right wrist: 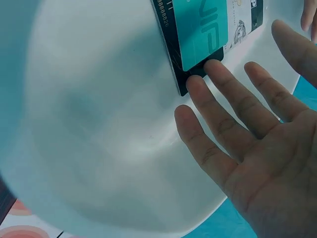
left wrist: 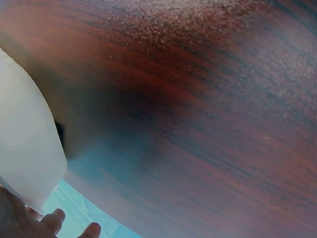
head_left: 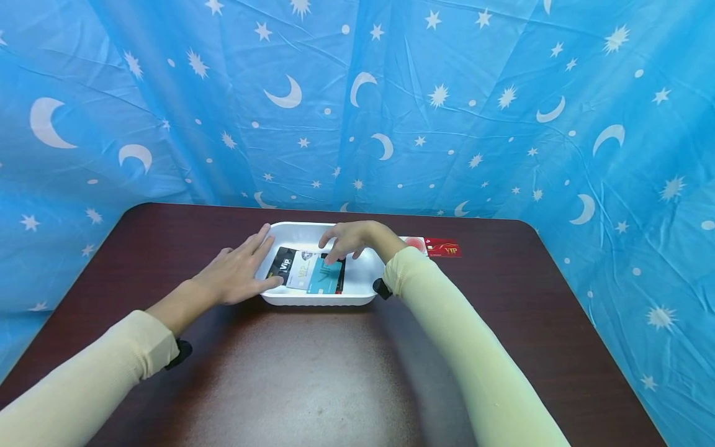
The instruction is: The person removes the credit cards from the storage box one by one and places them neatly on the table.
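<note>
A white tray (head_left: 318, 300) holds several overlapping cards: a black card (head_left: 282, 264) at left, a silver-white card (head_left: 301, 270), a teal card (head_left: 324, 277) and a dark card (right wrist: 171, 47) partly under the teal one. My left hand (head_left: 240, 270) rests at the tray's left rim with its fingers spread. Only some fingertips (left wrist: 91, 230) of it show in the left wrist view. Over the tray, my right hand (right wrist: 267, 148) has its fingers loosely extended. Its fingertips are close to the dark card's edge; whether they touch it I cannot tell. Nothing is gripped in it.
Right of the tray, partly behind the right forearm, lie a white card with a pink-red circle (head_left: 416, 244) and a red card (head_left: 444, 248) on the dark brown table (head_left: 313, 372). A blue curtain (head_left: 357, 124) with moons and stars hangs behind the table.
</note>
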Demonstrator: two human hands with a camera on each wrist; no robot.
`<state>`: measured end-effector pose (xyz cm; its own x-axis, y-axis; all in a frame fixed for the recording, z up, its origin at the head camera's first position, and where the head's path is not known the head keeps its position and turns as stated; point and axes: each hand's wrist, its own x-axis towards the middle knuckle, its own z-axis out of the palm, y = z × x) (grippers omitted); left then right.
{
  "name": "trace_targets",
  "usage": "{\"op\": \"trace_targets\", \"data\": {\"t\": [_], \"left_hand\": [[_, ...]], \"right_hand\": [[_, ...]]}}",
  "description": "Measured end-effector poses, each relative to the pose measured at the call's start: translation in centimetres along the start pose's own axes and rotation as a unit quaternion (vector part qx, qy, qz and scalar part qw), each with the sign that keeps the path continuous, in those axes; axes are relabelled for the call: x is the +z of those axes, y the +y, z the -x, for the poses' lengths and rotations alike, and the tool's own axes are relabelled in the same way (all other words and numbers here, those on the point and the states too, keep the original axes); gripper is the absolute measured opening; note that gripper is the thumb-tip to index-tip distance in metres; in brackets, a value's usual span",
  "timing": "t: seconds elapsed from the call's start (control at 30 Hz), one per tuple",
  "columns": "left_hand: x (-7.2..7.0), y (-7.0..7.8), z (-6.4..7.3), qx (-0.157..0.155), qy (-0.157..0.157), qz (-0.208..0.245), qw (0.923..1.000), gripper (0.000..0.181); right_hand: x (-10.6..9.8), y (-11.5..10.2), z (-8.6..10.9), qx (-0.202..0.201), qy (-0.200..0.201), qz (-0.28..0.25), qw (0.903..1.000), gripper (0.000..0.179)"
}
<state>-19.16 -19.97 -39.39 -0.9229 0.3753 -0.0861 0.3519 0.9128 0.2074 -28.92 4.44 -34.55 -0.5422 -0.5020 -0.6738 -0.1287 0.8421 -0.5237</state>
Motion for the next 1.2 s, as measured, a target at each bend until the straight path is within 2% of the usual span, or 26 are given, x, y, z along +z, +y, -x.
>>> {"op": "trace_targets", "data": {"t": [0.73,0.93,1.2], "left_hand": [[-0.1,0.1,0.1,0.005,-0.002,-0.002,1.0,0.093],[0.0,-0.1,0.1,0.005,0.0,0.001,1.0,0.093],[0.1,0.0,0.0,0.001,0.002,0.001,1.0,0.093]], "right_hand": [[0.9,-1.0,-0.2,0.0,-0.015,0.046,0.9988,0.063],[1.3,-1.2,-0.6,0.006,-0.008,0.06,0.9982,0.06],[1.6,-1.2,-0.8,0.008,-0.01,0.048,0.9987,0.054]]}}
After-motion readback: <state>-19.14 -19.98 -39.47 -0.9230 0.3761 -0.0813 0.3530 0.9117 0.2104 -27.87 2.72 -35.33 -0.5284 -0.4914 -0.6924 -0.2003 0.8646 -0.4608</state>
